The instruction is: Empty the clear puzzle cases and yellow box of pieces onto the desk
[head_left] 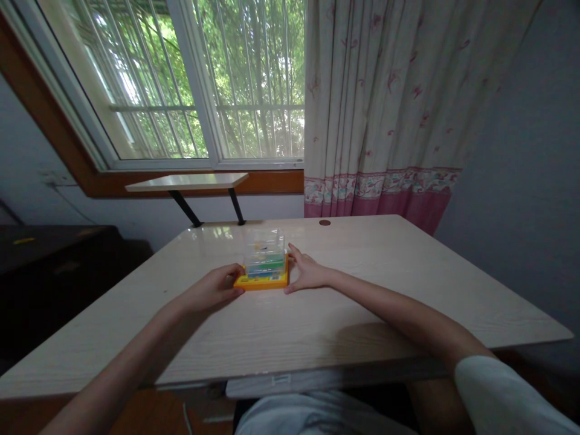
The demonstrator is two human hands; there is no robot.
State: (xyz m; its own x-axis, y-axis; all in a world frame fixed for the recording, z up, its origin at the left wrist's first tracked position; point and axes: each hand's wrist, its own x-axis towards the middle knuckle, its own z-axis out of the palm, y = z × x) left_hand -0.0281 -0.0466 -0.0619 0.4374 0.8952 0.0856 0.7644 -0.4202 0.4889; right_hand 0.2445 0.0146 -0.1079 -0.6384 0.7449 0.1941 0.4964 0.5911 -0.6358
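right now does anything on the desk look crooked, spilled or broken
Nothing stands out. The clear box on its orange base sits flat and upright on the desk, with the left hand and right hand touching its sides. No spill or damage is visible.

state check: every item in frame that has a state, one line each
clear box on orange base: upright on the table, lid on
left hand: open, touching the base's left edge
right hand: open, against the base's right side
window: shut
curtain: drawn to the right
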